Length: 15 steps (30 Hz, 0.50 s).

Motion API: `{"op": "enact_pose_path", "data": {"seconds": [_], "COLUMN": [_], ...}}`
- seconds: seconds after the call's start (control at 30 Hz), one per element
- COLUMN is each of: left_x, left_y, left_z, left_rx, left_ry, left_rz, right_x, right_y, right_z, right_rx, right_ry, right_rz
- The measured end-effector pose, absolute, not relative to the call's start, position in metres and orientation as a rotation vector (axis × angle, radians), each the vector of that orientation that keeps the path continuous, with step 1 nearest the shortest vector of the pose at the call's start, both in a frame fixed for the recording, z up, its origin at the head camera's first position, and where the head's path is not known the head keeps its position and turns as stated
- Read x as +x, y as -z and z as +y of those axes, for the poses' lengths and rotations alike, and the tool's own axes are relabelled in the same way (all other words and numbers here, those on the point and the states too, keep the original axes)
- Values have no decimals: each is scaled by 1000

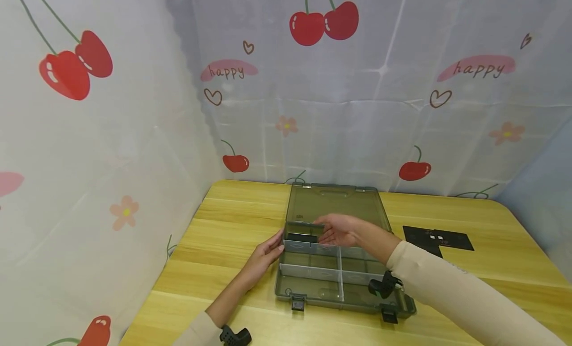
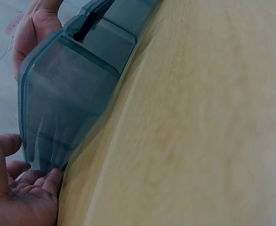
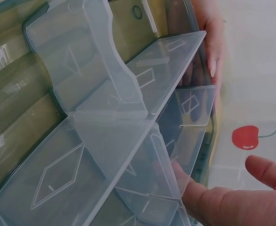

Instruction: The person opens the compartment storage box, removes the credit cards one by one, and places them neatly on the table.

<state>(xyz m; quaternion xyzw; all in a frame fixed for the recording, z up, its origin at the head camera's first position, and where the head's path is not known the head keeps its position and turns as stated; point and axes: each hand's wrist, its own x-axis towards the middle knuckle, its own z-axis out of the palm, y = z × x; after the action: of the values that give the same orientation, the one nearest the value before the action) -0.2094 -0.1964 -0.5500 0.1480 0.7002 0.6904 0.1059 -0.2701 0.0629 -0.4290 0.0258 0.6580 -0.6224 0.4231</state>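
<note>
A translucent grey-green storage box lies on the table with its lid laid back. Clear dividers split its inside into compartments. My left hand rests against the box's left side; in the left wrist view its thumb is at the rim and its fingertips touch lower down. Over the back left compartment is my right hand, fingers reaching inside. In the right wrist view its thumb stands apart from the fingers, which are partly hidden by a divider. A dark flat thing lies in that compartment near the fingertips.
Several black cards with small white marks lie on the table right of the box. Two black latches hang at its front edge. A curtain printed with cherries stands behind the wooden table.
</note>
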Motion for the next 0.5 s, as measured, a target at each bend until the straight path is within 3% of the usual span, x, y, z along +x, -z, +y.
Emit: {"op": "enact_pose_path", "data": {"seconds": [0.5], "left_x": [-210], "left_y": [550], "left_z": [-197], "left_rx": [454], "left_ry": [-2023], "left_rz": [2068], "right_x": [-269], "right_y": [433], "right_z": [58], "right_rx": [64], "right_ry": [1573], "right_rz": [1664]}}
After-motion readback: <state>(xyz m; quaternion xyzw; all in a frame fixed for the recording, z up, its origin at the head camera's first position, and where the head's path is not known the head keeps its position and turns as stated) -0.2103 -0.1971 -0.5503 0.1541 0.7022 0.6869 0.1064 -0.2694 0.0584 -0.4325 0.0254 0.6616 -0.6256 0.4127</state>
